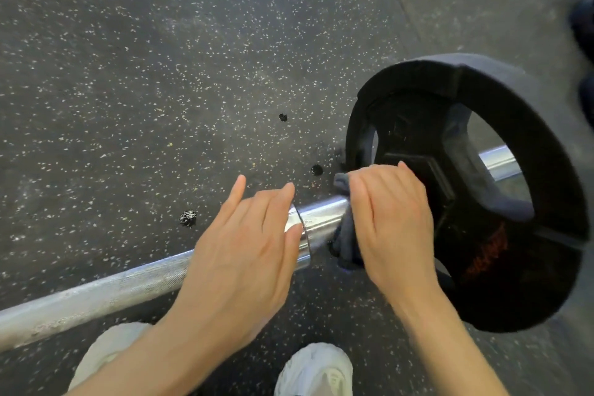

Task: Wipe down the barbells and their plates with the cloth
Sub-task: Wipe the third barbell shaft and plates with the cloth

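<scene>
A speckled black rubber gym floor [128,74] carries a chrome barbell [96,292] running from near left to far right, its black plate [514,267] standing at the right. The right hand [395,219] grips a grey cloth [345,247] around the sleeve just left of the plate. The left hand [244,251] rests on the bar's collar with straight, relaxed fingers.

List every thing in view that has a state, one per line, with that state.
barbell: lying on the floor, plate loaded.
plate: on the bar's sleeve, standing on edge.
cloth: wrapped around the sleeve beside the plate.
right hand: gripping the cloth on the sleeve.
left hand: fingers straight, resting on the bar's collar.
rubber floor: speckled, with small gouges.
</scene>
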Tool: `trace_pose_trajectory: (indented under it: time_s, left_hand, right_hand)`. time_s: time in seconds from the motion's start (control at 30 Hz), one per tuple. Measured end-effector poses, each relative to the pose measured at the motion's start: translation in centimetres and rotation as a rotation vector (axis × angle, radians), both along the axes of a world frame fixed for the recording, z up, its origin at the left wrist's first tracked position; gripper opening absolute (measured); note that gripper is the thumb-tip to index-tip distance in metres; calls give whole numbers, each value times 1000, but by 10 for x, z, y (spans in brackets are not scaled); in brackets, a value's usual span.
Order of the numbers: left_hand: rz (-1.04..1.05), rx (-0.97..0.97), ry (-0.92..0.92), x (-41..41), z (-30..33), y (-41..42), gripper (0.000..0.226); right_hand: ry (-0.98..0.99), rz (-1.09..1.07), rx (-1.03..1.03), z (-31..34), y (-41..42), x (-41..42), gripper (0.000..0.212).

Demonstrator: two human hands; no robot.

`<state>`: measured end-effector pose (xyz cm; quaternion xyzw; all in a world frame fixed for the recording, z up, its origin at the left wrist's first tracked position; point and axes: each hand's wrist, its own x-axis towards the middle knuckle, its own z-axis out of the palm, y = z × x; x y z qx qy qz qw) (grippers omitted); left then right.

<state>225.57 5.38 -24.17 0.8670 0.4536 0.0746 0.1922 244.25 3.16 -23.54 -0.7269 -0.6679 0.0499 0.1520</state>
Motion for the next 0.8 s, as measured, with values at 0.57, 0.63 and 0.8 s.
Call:
trace_pose_trajectory:
  time_s: [0.57, 0.63, 0.8]
  left_hand:
    - [10, 36, -20, -1, -3, -9, 50]
    - [12, 39, -10, 1, -2, -8, 52]
    - [36, 46, -39, 1, -6, -8, 51]
  right_hand:
    - [214, 48, 105, -15, -34, -32, 43]
    - [108, 66, 94, -17, -29, -6, 51]
    - [313, -154, 173, -19, -28, -48, 44]
